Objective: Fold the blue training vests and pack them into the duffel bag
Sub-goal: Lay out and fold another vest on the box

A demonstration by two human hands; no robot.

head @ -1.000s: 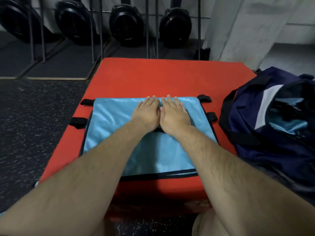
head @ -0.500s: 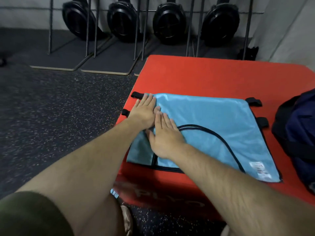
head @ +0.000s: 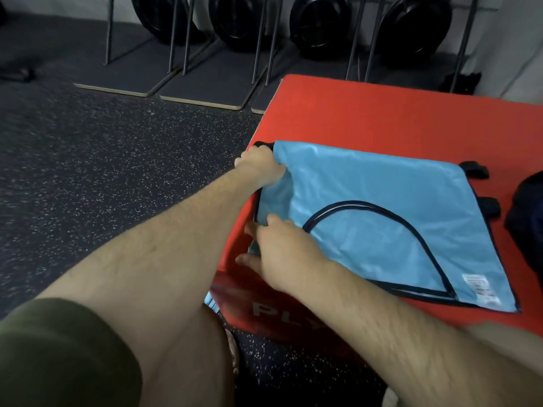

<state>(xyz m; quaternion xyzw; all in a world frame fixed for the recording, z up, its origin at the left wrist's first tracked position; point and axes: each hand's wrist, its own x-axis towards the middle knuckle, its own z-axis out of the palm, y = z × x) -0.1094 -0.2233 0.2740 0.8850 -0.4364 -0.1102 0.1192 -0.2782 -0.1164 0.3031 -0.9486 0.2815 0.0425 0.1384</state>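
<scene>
A light blue training vest (head: pixel 382 207) with dark trim lies folded flat on the red plyo box (head: pixel 396 113). My left hand (head: pixel 260 167) grips the vest's far left corner, lifting the fabric a little. At the near left edge my right hand (head: pixel 279 248) pinches the vest, thumb on top and fingers reaching past the edge. Only a dark sliver of the navy duffel bag (head: pixel 527 218) shows at the right border.
Black straps (head: pixel 476 170) stick out from the vest's right side. Weight plates (head: pixel 320 24) on metal racks line the back wall. Dark speckled rubber floor (head: pixel 117 177) lies left of the box. My knee and a shoe are below, close to the box front.
Both hands slid from the vest's middle to its left edge. They pressed flat before; now the left grips the far corner and the right pinches the near edge. The view turned left.
</scene>
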